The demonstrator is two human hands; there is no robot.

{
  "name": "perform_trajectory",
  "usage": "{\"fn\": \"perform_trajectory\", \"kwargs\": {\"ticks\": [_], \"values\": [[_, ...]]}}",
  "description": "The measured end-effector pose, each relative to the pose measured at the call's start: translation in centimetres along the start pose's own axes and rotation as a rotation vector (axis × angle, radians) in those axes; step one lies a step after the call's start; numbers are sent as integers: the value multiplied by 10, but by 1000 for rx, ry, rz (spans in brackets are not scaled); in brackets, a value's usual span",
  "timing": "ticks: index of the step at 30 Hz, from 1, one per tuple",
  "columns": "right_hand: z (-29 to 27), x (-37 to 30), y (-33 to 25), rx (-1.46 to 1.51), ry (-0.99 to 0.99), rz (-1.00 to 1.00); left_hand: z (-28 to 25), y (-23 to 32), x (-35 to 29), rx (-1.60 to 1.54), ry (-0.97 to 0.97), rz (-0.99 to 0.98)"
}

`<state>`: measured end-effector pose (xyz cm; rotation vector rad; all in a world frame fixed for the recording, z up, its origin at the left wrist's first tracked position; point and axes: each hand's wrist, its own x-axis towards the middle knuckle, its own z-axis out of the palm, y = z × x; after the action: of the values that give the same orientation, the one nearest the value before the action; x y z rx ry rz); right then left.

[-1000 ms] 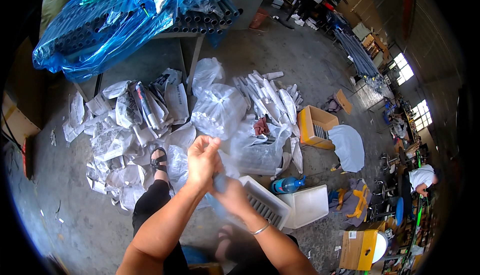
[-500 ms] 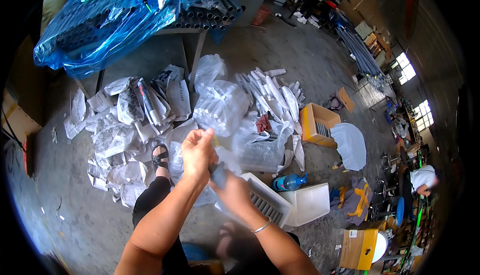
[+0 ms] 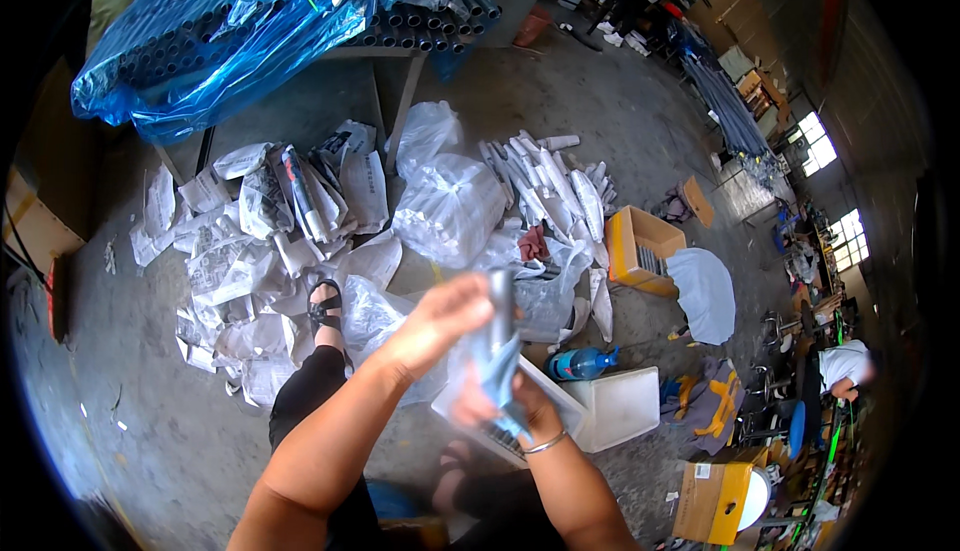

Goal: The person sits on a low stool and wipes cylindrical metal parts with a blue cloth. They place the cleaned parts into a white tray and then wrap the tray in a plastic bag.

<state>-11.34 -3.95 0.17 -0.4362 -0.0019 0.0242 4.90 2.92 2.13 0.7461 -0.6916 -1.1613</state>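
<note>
A short grey metal tube [image 3: 501,313] stands nearly upright between my hands, blurred by motion. My left hand [image 3: 452,307] is closed on its upper part, fingers curled around the side. Lower down, my right hand [image 3: 482,399] grips a light blue cloth [image 3: 503,383] that wraps the tube's lower end. Right under my right hand is a white plastic bin [image 3: 562,403] holding grey tubes, partly hidden by the hand and wrist.
A white lid or tray [image 3: 622,413] and a blue bottle [image 3: 580,364] lie beside the bin. Clear plastic bags [image 3: 450,209], newspaper wrapping [image 3: 240,281] and wrapped rolls [image 3: 550,181] cover the floor ahead. A cardboard box [image 3: 625,261] stands right. Blue-sheeted tubes [image 3: 220,51] fill a rack.
My left hand has moved right and slightly down. The tube, mostly hidden before, now shows upright, and the blue cloth has come into clear sight in my right hand.
</note>
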Motion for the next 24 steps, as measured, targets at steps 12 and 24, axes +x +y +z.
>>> {"fn": "perform_trajectory", "kwargs": {"ticks": [12,24], "values": [[10,-4,-27,-528,316,33,10,-9,-1,-280,69,-5],[-6,-26,-64,-147,171,-450,-15,-15,13,-819,132,87]]}}
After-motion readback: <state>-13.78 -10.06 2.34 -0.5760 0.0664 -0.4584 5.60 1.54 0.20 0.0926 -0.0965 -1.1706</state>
